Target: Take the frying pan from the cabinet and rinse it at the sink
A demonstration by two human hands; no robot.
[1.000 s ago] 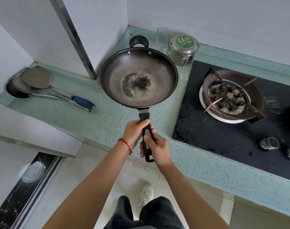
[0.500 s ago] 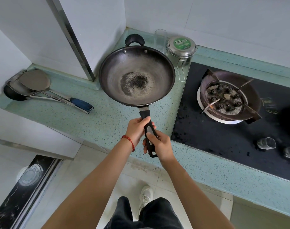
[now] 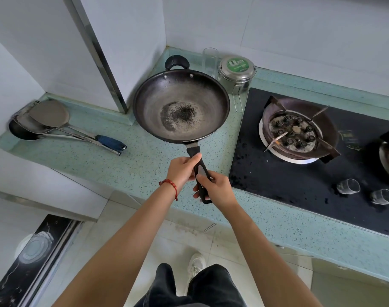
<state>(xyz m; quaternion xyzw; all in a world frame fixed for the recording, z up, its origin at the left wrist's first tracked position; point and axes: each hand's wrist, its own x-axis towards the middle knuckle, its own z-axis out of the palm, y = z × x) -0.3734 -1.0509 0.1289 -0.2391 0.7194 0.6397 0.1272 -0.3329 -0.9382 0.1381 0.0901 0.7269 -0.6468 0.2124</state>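
Observation:
A dark round frying pan (image 3: 181, 105) with a burnt patch in its middle hovers over the green speckled counter (image 3: 127, 165), level, its small loop handle pointing to the back corner. Its long black handle points toward me. My left hand (image 3: 182, 170), with a red bead bracelet on the wrist, grips the handle close to the pan. My right hand (image 3: 213, 188) grips the handle's near end. No sink or cabinet is in view.
A black gas hob (image 3: 304, 173) with a burner ring lies to the right, two glass knobs (image 3: 364, 192) at its front. A steel lidded tin (image 3: 236, 73) and a clear glass (image 3: 210, 59) stand behind the pan. Ladles and a spatula (image 3: 49, 120) lie at the left.
The pan and both hands have hardly moved; the view shifted slightly, and the grip of both hands on the handle stays the same.

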